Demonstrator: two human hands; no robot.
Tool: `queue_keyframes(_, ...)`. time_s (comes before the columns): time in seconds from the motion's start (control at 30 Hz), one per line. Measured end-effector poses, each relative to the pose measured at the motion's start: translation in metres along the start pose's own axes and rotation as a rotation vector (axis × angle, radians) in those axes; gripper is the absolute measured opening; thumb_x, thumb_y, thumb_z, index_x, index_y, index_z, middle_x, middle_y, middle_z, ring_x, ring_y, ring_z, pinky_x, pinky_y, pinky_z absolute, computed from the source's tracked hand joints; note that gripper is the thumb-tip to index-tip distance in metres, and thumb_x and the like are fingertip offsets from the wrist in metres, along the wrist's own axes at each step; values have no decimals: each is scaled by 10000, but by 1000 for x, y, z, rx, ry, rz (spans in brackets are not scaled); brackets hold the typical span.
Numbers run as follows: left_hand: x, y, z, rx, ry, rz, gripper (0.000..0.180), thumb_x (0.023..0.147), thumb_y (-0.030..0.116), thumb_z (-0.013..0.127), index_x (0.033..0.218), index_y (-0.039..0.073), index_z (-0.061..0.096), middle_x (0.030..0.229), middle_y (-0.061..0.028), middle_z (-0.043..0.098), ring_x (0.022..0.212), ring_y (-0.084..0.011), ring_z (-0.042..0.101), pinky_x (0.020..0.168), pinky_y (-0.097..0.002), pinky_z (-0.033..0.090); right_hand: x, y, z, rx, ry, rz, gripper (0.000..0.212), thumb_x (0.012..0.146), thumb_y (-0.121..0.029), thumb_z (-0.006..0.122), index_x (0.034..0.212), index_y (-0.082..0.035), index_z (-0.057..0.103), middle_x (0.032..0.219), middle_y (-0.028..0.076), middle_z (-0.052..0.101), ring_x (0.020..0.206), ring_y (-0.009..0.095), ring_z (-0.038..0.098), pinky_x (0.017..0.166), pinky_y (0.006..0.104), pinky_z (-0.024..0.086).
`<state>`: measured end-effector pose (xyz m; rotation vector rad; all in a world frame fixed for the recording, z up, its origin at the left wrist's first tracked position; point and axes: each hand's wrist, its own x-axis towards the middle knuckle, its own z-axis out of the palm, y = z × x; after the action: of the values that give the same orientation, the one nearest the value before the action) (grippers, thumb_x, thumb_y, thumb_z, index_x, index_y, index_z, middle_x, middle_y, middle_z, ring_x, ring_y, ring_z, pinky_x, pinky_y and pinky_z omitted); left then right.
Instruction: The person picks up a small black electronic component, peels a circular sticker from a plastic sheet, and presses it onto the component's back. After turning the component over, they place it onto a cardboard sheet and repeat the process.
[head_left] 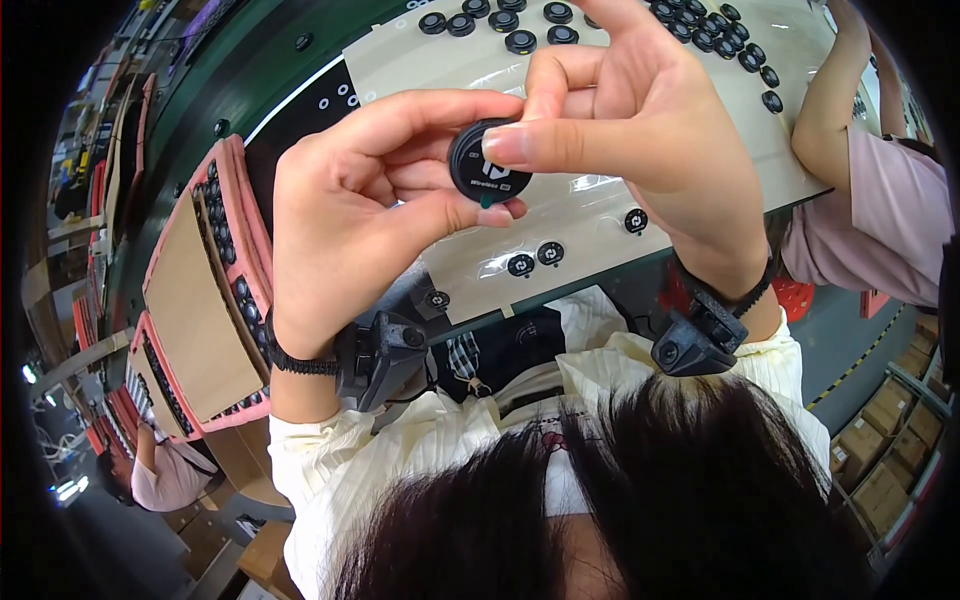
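A round black disc (pixel 478 190) with white print on its face and a small green tab at its lower rim is held up between my hands, above the table. My left hand (pixel 335 195) is closed on it, thumb at the bottom rim and fingers around the left side and top. The thumb of my right hand (pixel 660 130) lies on the disc's face, with the index finger bent at its upper edge; the disc's back is hidden. Below lie similar discs with printed faces, among them one disc (pixel 550 253) and another disc (pixel 636 221).
Several black discs (pixel 520 42) are spread over the far part of the pale tabletop (pixel 590 205), with a denser cluster (pixel 705 30) at the far right. Pink-edged trays (pixel 235 190) of black parts stand at left, under cardboard (pixel 195 310). A co-worker's arm (pixel 835 80) reaches in at right.
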<state>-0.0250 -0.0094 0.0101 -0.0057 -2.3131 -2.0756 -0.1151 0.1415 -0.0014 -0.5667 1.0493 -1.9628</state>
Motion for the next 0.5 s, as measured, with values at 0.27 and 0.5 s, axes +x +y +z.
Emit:
queue_keyframes(0.27,3,0,6,-65,34,-31,432,637,-173,562,1057,-130,471,946,-199,579,730,-229,625,669,-293,531,0,19,-1,-84,93,-152,558,727,54,617,1217,35,349,717,68,567,736,117,586,713,222,461)
queue_keyframes(0.5,-9,-13,8,349,-80,65,408,664,-142,556,1063,-117,473,941,-175,587,769,-193,616,707,-269,516,-16,36,-13,-700,328,-443,613,688,49,630,1235,-18,363,919,89,536,974,183,495,826,298,413)
